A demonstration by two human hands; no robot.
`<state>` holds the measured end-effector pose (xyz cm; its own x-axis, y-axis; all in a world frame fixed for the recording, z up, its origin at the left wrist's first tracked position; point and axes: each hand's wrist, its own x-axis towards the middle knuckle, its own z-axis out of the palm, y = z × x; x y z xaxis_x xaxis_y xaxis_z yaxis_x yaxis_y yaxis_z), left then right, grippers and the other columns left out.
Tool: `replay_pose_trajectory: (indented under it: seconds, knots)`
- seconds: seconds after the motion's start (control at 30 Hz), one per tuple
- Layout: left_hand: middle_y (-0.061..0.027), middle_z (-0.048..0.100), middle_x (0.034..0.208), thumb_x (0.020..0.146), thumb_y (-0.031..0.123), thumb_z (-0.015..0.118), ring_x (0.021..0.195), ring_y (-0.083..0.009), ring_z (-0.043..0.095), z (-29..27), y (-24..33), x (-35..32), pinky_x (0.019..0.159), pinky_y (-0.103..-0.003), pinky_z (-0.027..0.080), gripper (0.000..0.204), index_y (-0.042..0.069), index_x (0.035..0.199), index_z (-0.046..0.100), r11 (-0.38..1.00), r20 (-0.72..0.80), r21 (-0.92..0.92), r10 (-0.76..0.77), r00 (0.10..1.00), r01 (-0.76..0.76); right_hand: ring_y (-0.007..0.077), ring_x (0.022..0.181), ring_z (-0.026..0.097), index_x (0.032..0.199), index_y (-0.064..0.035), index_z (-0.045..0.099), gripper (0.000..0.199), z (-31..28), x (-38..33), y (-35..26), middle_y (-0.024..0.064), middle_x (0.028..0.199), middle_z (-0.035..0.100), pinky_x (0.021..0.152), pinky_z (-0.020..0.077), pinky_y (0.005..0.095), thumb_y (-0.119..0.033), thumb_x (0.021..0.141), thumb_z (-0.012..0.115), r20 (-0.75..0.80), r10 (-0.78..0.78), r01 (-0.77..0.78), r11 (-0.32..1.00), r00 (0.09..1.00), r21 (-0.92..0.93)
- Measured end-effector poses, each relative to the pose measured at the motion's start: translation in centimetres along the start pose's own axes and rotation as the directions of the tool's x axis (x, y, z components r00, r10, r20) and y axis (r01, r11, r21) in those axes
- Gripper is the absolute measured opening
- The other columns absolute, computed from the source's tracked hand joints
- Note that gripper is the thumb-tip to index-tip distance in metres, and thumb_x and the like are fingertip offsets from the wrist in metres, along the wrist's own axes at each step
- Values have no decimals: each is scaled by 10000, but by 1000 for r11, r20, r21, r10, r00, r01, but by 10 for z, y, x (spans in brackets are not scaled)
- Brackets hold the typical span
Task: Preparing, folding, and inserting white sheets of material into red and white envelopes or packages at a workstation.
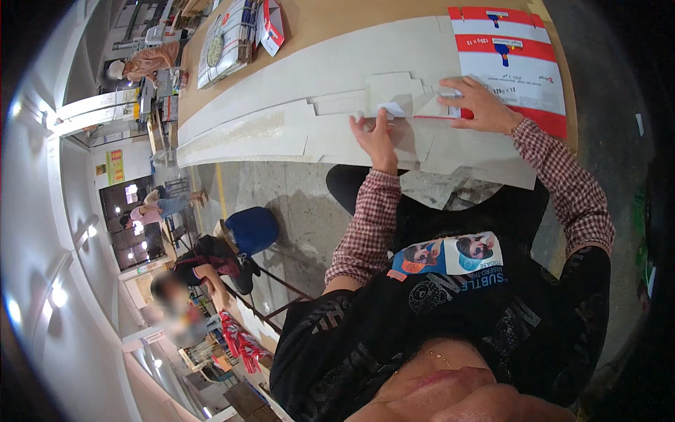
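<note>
While both hands lie spread on the work, the fingers (460, 88) of the right hand (481, 107) are stretched out flat, pressing down on the flat red-and-white printed cardboard carton blank (517, 67) at its left edge, grasping nothing. Left hand (375, 137) sits just lower left of it, fingers pointing up and loosely open, their tips touching a small white folded flap (391, 108) of the same blank. That flap lies between the two hands, right of centre in the upper part of the frame. Under the blank, long grey-white flat cardboard sheets (295, 119) overlap and run toward the upper left. They rest on a brown wooden tabletop (330, 21), which stretches along the top. Farther up left, a bundled stack of printed flat cartons (228, 39) lies well apart from the hands. Red-checked sleeves (365, 225) cover both forearms.
</note>
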<state>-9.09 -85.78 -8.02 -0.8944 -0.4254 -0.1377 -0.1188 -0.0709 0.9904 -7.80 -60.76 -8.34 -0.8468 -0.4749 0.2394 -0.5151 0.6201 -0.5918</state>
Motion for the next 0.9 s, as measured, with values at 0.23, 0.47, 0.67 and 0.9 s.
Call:
replay_pose_trajectory:
  seconds: [0.23,0.47,0.67,0.9]
  knots:
    - [-71,540,896,790,80,690,651,-128,562,0,3,23,493,-228,459,435,-46,1134,455,955,159,-86,-269,950,285,279,1203,366,1166,-118,603,514,3,5,-3,106,1292,423,1033,317,392,-307,706,734,35,50,-52,997,998,51]
    - [-157,520,1078,727,174,700,980,-292,505,50,-4,6,841,-404,408,417,15,1058,504,457,637,236,593,492,-857,283,1184,375,1127,-79,616,536,-10,1,-8,106,1262,434,1016,332,389,-337,674,744,75,-3,3,1000,997,8]
    - [-237,209,1439,756,662,454,1337,-406,180,72,-1,15,1055,-554,117,942,-19,1372,245,154,957,-23,288,23,-988,246,1350,210,1330,-94,403,729,-22,-44,11,97,1433,286,1102,236,400,-188,691,742,-120,84,-106,976,989,-188]
    - [-228,186,1457,808,698,318,1362,-373,151,76,-5,17,1071,-539,94,954,-50,1388,197,226,966,-12,253,47,-974,251,1354,194,1334,-122,411,760,-23,-49,13,76,1438,279,1109,226,414,-286,680,761,-156,170,-191,973,973,-130]
